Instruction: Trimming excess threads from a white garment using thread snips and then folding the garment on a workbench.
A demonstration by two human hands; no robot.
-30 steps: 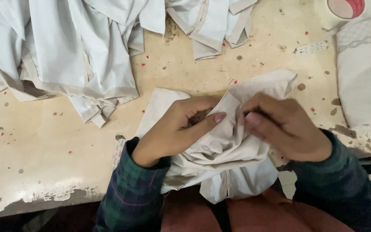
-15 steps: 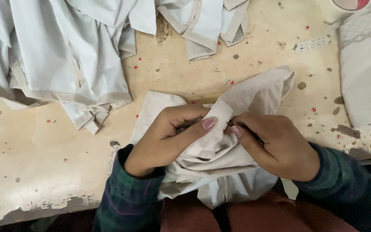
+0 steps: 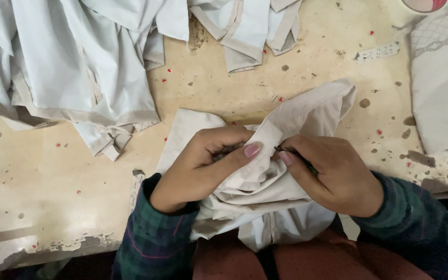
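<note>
Pale grey cloth (image 3: 265, 192) is bunched at the near edge of the counter (image 3: 53, 207), partly on the worn tan top and partly hanging down over the person's lap. The left hand (image 3: 203, 166) is closed around the bundle from the left, its thumb pressed flat on a folded strip of the fabric. The right hand (image 3: 333, 173) grips the same bundle from the right, fingers curled, and pinches a thin dark tool (image 3: 299, 158) against the cloth; what kind of tool it is cannot be told from here. The two thumbs sit just beside each other on the fold. Both arms wear dark green plaid sleeves (image 3: 151, 243). Further back on the counter lies a big heap of light blue-grey garments (image 3: 68, 67), spread across the far left, and a smaller heap of the same stuff (image 3: 250, 31) near the far middle. A white textured cloth (image 3: 442, 88) covers the right edge. Small red specks and dark stains dot the bare surface between the piles.
</note>
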